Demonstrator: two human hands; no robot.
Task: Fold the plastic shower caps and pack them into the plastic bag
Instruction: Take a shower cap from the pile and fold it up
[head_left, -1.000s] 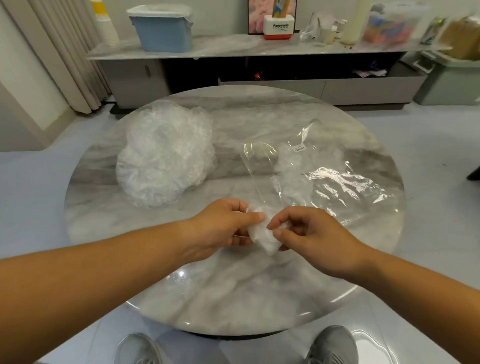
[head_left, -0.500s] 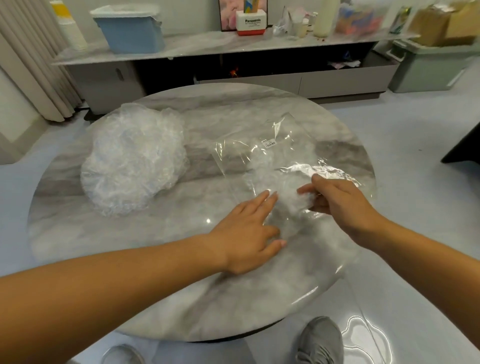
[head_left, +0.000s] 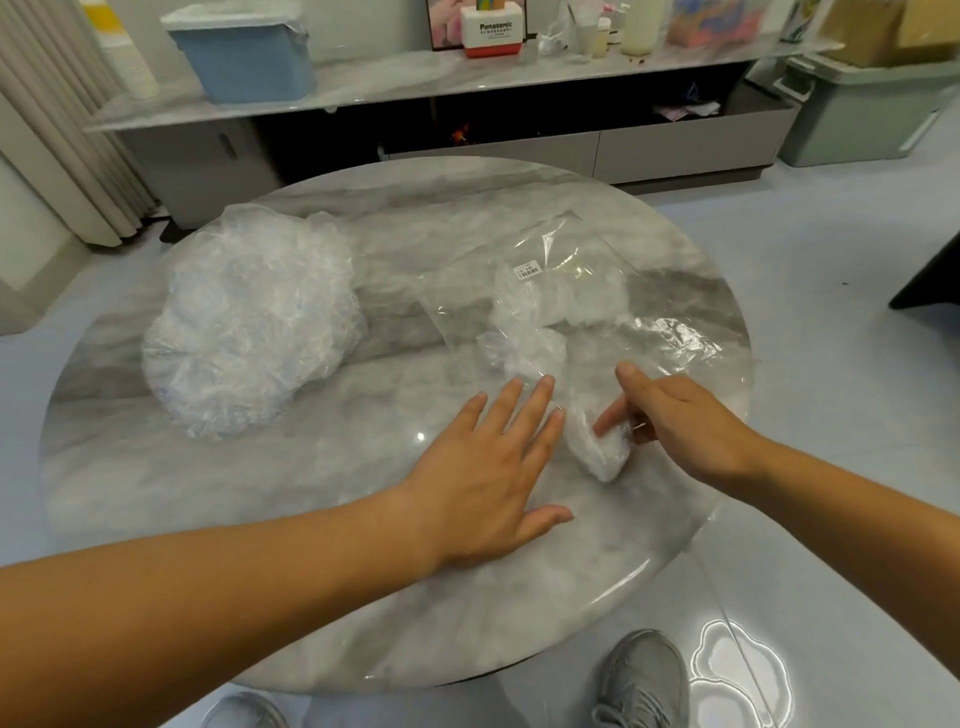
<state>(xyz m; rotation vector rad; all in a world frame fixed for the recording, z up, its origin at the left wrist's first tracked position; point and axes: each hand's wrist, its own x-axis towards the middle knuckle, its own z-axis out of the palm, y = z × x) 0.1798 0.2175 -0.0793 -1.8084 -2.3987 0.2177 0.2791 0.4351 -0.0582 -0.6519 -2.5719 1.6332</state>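
Nearest to us two grey shoes (head_left: 644, 680) show below the near rim of the round marble table (head_left: 311, 545). Just beyond the rim the left hand (head_left: 488, 467) lies flat with its fingers spread, pressing down on what looks like the near edge of the clear plastic bag (head_left: 649, 343). To its right, the right hand (head_left: 685, 426) has its fingers curled round one folded shower cap (head_left: 597, 452), a small white wad low over the table at the bag's near end. We cannot tell whether the wad is already past the mouth. Farther in, the bag holds what we count as two whitish packed bundles (head_left: 524, 348), though the film blurs them, and it carries one label (head_left: 527, 270). At far left, well apart from the bag, sits one heap of loose shower caps (head_left: 249, 322), too tangled to count. Behind the table is a sideboard (head_left: 467, 83) with one blue bin (head_left: 249, 52). We judge the risks to be these: the slick film may slide on the polished marble if the flat hand eases off, so the mouth closes. The springy cap may also unfold once the grip loosens, and a hard push could shove the bundles towards the bag's far end and crumple them.
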